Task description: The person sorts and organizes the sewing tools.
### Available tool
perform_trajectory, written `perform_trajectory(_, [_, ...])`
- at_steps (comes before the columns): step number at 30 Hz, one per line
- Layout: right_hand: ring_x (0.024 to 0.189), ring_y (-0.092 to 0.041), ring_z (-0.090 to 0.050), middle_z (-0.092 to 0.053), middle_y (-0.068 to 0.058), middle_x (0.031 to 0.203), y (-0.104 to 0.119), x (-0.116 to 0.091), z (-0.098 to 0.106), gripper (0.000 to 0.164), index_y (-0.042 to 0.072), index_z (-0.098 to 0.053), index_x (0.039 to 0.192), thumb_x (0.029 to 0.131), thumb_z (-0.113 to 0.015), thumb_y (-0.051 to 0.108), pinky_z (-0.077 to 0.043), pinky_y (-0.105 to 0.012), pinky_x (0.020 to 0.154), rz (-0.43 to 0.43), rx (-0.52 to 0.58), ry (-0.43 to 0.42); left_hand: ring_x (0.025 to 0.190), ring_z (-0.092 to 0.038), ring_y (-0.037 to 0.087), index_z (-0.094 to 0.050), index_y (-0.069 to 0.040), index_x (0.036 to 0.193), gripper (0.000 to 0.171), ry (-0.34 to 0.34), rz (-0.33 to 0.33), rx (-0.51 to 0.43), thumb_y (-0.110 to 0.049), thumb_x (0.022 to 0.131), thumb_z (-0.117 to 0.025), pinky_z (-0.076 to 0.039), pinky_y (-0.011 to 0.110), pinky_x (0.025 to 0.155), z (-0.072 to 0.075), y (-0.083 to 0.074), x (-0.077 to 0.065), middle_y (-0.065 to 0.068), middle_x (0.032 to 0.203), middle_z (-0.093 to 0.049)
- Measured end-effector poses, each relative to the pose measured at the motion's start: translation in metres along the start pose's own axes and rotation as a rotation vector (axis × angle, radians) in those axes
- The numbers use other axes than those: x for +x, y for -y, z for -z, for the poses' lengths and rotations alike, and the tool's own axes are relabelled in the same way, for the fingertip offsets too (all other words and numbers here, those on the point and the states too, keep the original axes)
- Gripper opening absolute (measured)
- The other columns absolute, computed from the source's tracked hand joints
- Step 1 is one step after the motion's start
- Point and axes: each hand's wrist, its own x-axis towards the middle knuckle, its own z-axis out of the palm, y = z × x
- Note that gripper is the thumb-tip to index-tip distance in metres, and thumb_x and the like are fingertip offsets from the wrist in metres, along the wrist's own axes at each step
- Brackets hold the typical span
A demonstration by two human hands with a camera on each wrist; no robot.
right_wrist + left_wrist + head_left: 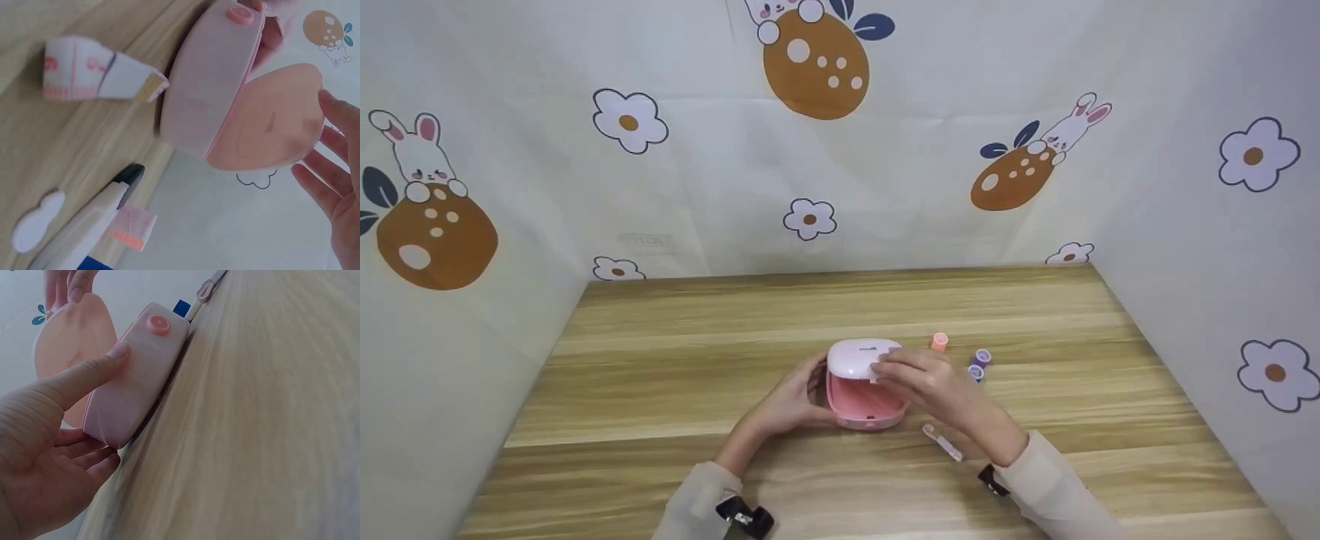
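Pink, with a pale lid (pixel 855 360), the box (pixel 859 424) sits between your left hand (pixel 795 397) and your right hand (pixel 934 382). The left grips its side, thumb on the front wall; the right pinches the raised lid's edge between thumb and fingers. Steady the body with the left and guide the lid along its own arc with light fingertips; a sideways pull could probably twist it or tip the box. Mind the 3 spools: orange (pixel 940 342) just beyond your right hand, purple (pixel 982 358) and blue (pixel 976 373) to its right.
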Motion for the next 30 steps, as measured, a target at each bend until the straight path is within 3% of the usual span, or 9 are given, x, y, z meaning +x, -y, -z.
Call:
perform_trajectory(6, [0.087,-0.027,-0.078,-0.078,-0.012,0.1,-0.005,0.0,0.004,0.038,0.004,-0.08,0.107,0.07,-0.087,-0.002,-0.066,-0.03,0.08,0.007,-0.03,-0.03,0.152,-0.033,0.052,-0.023,0.018,0.158,0.11,0.003,0.003,0.01,0.002,0.074,-0.093,-0.026,0.054,0.128,0.0,0.001,0.0,0.038,0.16,-0.035])
perform_trajectory(16, [0.09,-0.029,-0.077,-0.078,-0.014,0.104,-0.019,0.004,0.006,0.034,0.006,-0.08,0.109,0.079,-0.082,-0.008,-0.066,-0.034,0.08,-0.057,-0.041,-0.039,0.153,-0.033,0.05,-0.019,0.015,0.161,0.114,0.024,0.006,0.003,0.001,0.075,-0.093,-0.026,0.052,0.129,0.001,-0.002,-0.001,0.036,0.162,-0.033])
perform_trajectory(23, [0.088,-0.03,-0.078,-0.078,-0.015,0.102,-0.03,0.012,0.002,0.034,0.004,-0.081,0.107,0.076,-0.085,-0.009,-0.067,-0.037,0.077,-0.072,-0.027,-0.065,0.153,-0.032,0.051,-0.018,0.014,0.161,0.112,0.039,0.044,0.006,-0.002,0.079,-0.091,-0.026,0.054,0.129,0.005,-0.003,-0.003,0.037,0.164,-0.031])
perform_trajectory(30, [0.091,-0.028,-0.078,-0.078,-0.015,0.104,-0.04,0.018,0.001,0.03,0.005,-0.08,0.11,0.082,-0.085,-0.003,-0.067,-0.035,0.077,-0.14,-0.021,-0.041,0.153,-0.031,0.051,-0.02,0.016,0.16,0.104,0.044,0.051,-0.037,0.002,0.081,-0.087,-0.025,0.054,0.129,0.006,-0.004,-0.002,0.038,0.163,-0.031])
